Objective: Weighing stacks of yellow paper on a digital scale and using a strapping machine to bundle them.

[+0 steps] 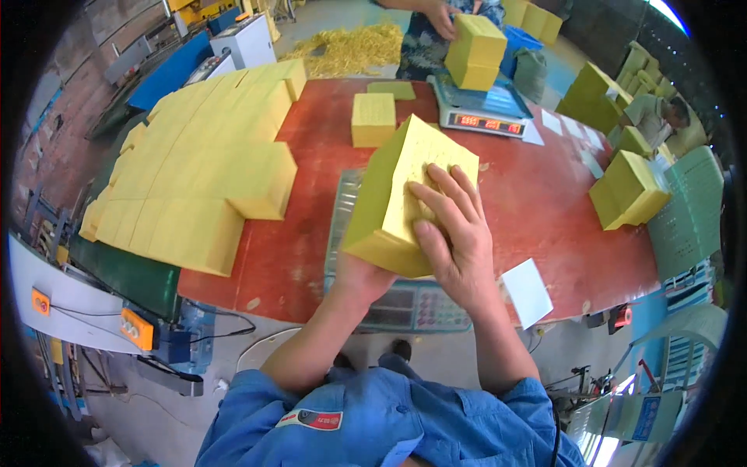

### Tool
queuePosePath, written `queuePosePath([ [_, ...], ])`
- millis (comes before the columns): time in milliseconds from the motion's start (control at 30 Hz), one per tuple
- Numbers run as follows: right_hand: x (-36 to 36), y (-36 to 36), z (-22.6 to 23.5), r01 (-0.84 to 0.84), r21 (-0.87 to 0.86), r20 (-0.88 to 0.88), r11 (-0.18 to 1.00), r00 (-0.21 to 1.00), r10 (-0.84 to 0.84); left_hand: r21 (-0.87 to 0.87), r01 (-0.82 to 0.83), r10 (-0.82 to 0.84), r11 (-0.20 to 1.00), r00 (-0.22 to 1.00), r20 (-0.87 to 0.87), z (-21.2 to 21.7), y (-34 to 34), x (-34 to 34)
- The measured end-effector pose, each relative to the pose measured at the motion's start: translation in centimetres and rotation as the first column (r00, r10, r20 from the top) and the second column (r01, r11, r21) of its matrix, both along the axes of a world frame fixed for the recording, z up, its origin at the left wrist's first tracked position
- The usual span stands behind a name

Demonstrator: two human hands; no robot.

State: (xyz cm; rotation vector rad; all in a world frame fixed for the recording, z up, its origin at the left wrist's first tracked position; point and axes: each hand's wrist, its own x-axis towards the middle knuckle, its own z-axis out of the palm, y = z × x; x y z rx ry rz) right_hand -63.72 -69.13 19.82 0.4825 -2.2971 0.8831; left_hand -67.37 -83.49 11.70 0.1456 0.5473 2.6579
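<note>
A thick block of stacked yellow paper sheets [381,194] is held tilted in front of me between both hands. From below, my left hand [364,276] supports it, its fingers mostly hidden under the block. My right hand [459,233] presses on the upper face with its fingers spread along it. Directly under the block is a weighing scale [412,306], its keypad side toward me and its tray mostly covered. Just beyond lies a smaller yellow paper block [373,121] with a thin yellow piece [391,90] behind it.
Many yellow blocks [194,171] stand in rows on the left of the red table [537,210]. A second scale [486,109] carries blocks handled by another person's hand [442,19]. More blocks [629,191] stand at right near a green chair [689,210]; a white card [527,293] lies nearer.
</note>
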Motion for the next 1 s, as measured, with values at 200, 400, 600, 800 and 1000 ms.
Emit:
queuePosePath([
  [200, -4.7, 4.5, -2.2, -0.1, -0.081, 0.252, 0.992, 0.961, 0.117, -0.079, -0.076, 0.1, 0.994, 0.929, 0.357, -3.5, 3.9, -0.3],
  [400, -2.9, 4.1, -2.7, -0.065, 0.17, 0.212, 0.983, 0.977, 0.028, -0.066, 0.168, -0.124, 0.984, 0.897, 0.423, -2.1, -4.6, 2.9],
  [600, -2.5, 2.2, -2.3, -0.041, 0.303, 0.224, 0.952, 0.974, -0.029, -0.616, -0.614, -0.13, -0.493, 0.753, -0.645, -1.2, -17.7, -11.3],
  [800, -0.3, -1.5, 0.0, 0.182, 0.27, 0.196, 0.945, 0.951, -0.24, -0.472, -0.386, -0.216, -0.793, 0.902, -0.373, -3.5, -23.6, -22.8],
  [1000, 3.4, -9.6, 0.0, 0.089, -0.011, 0.182, 0.996, 0.98, -0.086, -0.425, -0.663, -0.61, -0.616, 0.743, -0.276, -3.1, -23.6, -22.0],
])
